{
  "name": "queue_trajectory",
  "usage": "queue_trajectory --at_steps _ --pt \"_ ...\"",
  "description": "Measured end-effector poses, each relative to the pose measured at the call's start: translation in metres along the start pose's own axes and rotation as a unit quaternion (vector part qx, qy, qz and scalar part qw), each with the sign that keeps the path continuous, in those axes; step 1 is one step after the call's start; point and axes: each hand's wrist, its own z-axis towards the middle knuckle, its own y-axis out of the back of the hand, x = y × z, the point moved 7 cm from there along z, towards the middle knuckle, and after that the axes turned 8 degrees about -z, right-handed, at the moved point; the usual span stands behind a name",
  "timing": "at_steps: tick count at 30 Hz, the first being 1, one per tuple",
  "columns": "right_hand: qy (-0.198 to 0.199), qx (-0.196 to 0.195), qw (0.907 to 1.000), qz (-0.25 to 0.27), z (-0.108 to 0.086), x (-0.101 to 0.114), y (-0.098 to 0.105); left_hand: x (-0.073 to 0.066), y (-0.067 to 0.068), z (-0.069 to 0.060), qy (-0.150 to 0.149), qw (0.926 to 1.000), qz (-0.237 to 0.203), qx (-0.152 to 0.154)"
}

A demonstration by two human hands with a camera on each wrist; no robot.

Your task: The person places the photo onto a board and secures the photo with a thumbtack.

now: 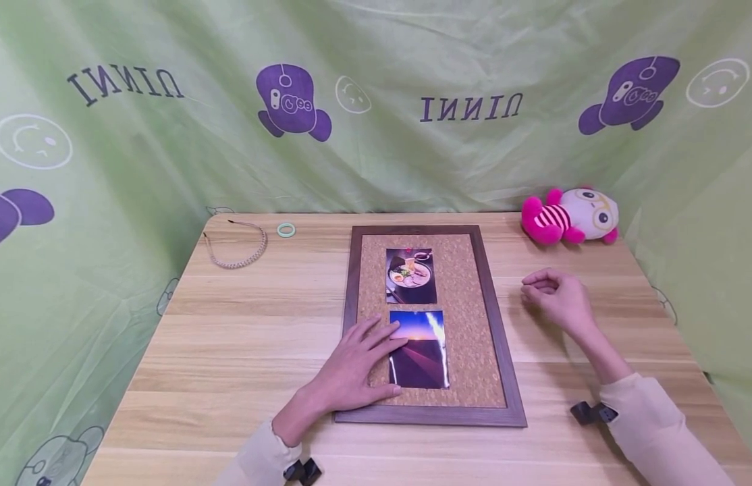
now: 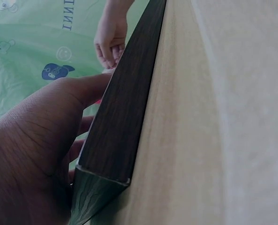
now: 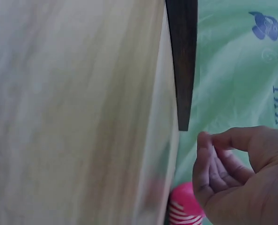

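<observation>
A dark-framed cork board [image 1: 467, 344] lies on the table. Pinned to its upper part by a red pin [image 1: 408, 250] is a photo of a noodle bowl [image 1: 412, 287]. Below it lies a sunset photo [image 1: 420, 361]; I cannot tell if a pin holds it. My left hand [image 1: 354, 368] rests over the board's left edge, spread fingertips on the sunset photo. In the left wrist view, its thumb crosses the frame's wooden edge [image 2: 125, 89]. Right of the board hovers my right hand [image 1: 561, 300], fingers curled, thumb and forefinger tips together; nothing shows between them.
A pink and white plush toy [image 1: 570, 216] lies at the table's back right. At the back left are a beaded headband [image 1: 245, 262] and a mint-green ring [image 1: 286, 230]. Green printed cloth [image 1: 382, 162] hangs behind and beside the table [image 1: 230, 364].
</observation>
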Motion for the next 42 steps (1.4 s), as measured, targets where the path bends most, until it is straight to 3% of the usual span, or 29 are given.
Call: queue_trajectory --at_steps 3,13,23,29,34,42 --pt "0.009 -0.010 0.9999 0.007 -0.005 0.011 0.002 0.000 0.000 0.000 -0.002 1.0000 0.001 -0.002" --pt "0.084 -0.009 0.9909 0.105 -0.017 0.054 -0.011 0.000 -0.001 0.001 -0.005 1.0000 0.002 -0.004" --pt "0.095 -0.003 0.9909 0.095 -0.025 0.093 -0.025 0.001 -0.003 0.000 -0.004 1.0000 0.001 -0.004" --pt "0.099 0.054 0.9856 0.126 -0.022 0.114 -0.044 0.001 -0.003 0.001 0.001 1.0000 0.000 0.000" --pt "0.069 0.113 0.9809 0.142 -0.018 0.125 -0.065 0.002 -0.004 0.000 0.008 0.9999 0.001 0.007" --pt "0.012 0.206 0.9541 0.217 -0.011 0.134 -0.101 0.003 -0.004 0.000 0.011 0.9999 0.003 0.007"
